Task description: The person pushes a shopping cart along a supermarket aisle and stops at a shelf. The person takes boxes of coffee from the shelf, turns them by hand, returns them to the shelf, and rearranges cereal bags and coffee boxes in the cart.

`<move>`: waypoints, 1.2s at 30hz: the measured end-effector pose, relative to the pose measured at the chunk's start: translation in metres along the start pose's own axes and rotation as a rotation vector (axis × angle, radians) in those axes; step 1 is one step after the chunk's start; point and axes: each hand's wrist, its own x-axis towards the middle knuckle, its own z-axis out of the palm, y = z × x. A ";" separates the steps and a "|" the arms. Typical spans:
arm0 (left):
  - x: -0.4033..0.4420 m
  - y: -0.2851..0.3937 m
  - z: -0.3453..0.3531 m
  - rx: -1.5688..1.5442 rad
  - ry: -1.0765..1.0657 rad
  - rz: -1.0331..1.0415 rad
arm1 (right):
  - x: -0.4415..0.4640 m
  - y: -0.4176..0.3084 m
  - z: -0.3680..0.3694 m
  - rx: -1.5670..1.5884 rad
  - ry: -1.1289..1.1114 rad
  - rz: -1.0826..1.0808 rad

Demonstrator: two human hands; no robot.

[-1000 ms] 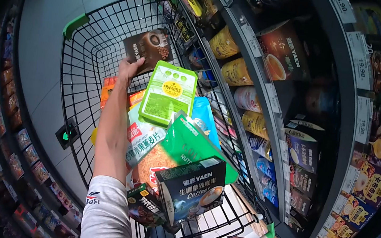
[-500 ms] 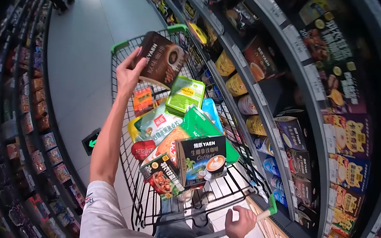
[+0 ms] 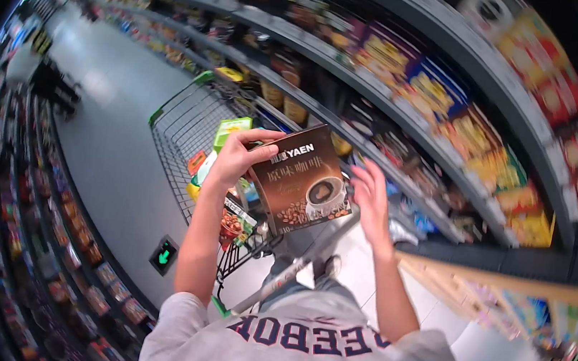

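Coffee box (image 3: 298,192) is up in the air, held in front of the person's grey shirt (image 3: 318,350). It is brown and tilted, and its front, with a cup and beans on it, faces up to the head camera. The left hand (image 3: 238,156) pinches its top left corner, with the thumb on the front. The right hand (image 3: 373,202) is open, with bent fingers a bit apart, just beside the box's right edge; I cannot tell if it touches. Past the left hand is the cart (image 3: 183,128), with a green pack (image 3: 231,130) and other food in it. Full shelves (image 3: 380,83) stand on both sides, and another person (image 3: 35,70) is far down the aisle.
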 end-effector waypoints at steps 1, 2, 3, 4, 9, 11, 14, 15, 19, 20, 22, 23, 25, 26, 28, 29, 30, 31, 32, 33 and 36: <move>-0.003 0.010 0.025 -0.009 -0.067 -0.087 | -0.002 -0.022 -0.009 0.028 -0.097 -0.003; -0.005 0.021 0.048 -0.014 -0.148 -0.147 | -0.002 -0.036 -0.021 0.055 -0.196 -0.014; -0.006 0.024 0.072 -0.011 -0.199 -0.156 | -0.005 -0.040 -0.036 0.033 -0.233 -0.010; -0.005 0.026 0.096 -0.007 -0.251 -0.162 | -0.011 -0.044 -0.050 0.008 -0.271 -0.011; 0.001 0.005 0.193 -0.129 -0.225 -0.205 | -0.056 -0.048 -0.120 0.015 -0.033 0.004; 0.000 -0.029 0.214 -0.128 -0.185 -0.165 | -0.073 -0.039 -0.143 0.033 0.033 -0.038; -0.022 -0.037 0.251 -0.222 -0.188 -0.158 | -0.101 -0.031 -0.168 0.122 0.180 -0.021; -0.032 -0.044 0.264 -0.198 -0.185 -0.160 | -0.106 -0.018 -0.179 0.126 0.262 -0.035; -0.064 -0.083 0.286 0.095 -0.287 -0.255 | -0.144 -0.004 -0.214 0.277 0.472 0.082; -0.066 -0.087 0.290 0.142 -0.351 -0.336 | -0.152 0.001 -0.227 0.228 0.461 0.107; -0.075 -0.081 0.304 0.191 -0.436 -0.386 | -0.167 0.019 -0.251 0.129 0.421 0.172; -0.077 -0.086 0.310 0.148 -0.454 -0.341 | -0.174 0.022 -0.268 0.118 0.331 0.207; -0.082 -0.095 0.320 0.057 -0.475 -0.251 | -0.179 0.027 -0.303 -0.175 0.145 0.091; -0.082 -0.096 0.324 0.119 -0.489 -0.218 | -0.178 0.031 -0.315 -0.319 0.048 0.031; -0.081 -0.093 0.334 0.238 -0.517 -0.153 | -0.179 -0.005 -0.316 -0.350 -0.065 0.136; -0.079 -0.093 0.337 0.267 -0.516 -0.144 | -0.178 -0.024 -0.312 -0.426 -0.097 0.154; -0.077 -0.098 0.339 0.290 -0.503 -0.105 | -0.176 -0.032 -0.311 -0.502 -0.131 0.171; -0.074 -0.104 0.341 0.314 -0.488 -0.063 | -0.173 -0.026 -0.314 -0.492 -0.124 0.083; -0.073 -0.109 0.341 0.339 -0.471 -0.022 | -0.170 -0.028 -0.315 -0.527 -0.138 0.097; -0.074 -0.105 0.344 0.284 -0.441 -0.056 | -0.165 -0.032 -0.316 -0.563 -0.151 0.108; -0.067 -0.108 0.344 0.404 -0.383 0.052 | -0.157 -0.032 -0.316 -0.605 -0.119 0.063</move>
